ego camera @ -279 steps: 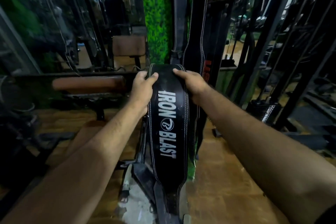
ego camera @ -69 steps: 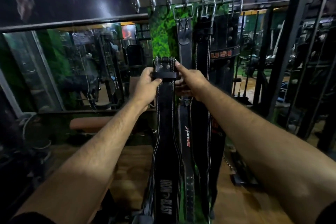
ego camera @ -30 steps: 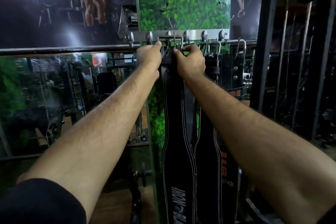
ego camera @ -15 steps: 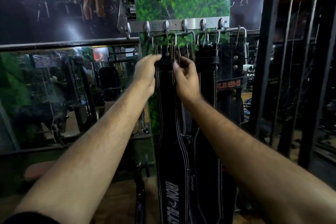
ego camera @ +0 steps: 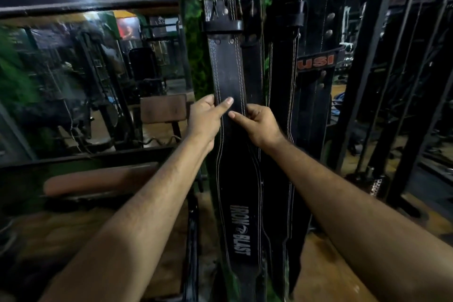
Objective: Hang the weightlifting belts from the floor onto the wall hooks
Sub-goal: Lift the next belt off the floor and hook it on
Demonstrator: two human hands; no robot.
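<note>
Brown padded bench (ego camera: 98, 180) low on the left, wall mirror (ego camera: 73, 86) behind it, black steel rack (ego camera: 377, 56) at right, wooden floor (ego camera: 326, 260) below.

Both bare forearms reach forward and up, converging toward the middle. The left hand (ego camera: 204, 117) is loosely curled, its thumb stretched rightward. Just beside it, the right hand (ego camera: 261, 122) points its forefinger left, the other fingers folded. Their fingertips lie close together, apart.
</note>
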